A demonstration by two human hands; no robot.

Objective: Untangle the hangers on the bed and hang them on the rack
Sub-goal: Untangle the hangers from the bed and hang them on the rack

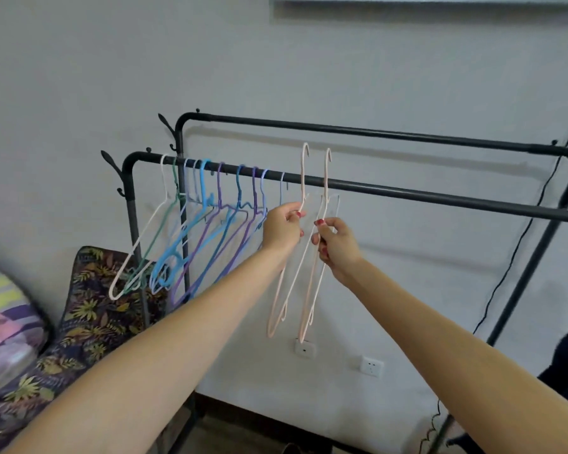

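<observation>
A dark rack (407,191) with two rails stands against the wall. Along the left part of its near rail hang coloured hangers (207,224), white, green, blue and purple, bunched close together. The far rail carries none.

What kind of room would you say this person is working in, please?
Most likely a bedroom at home. A clothes rack with coloured hangers stands against a plain wall with sockets, and bedding with a leaf-patterned cushion lies at the left.
</observation>
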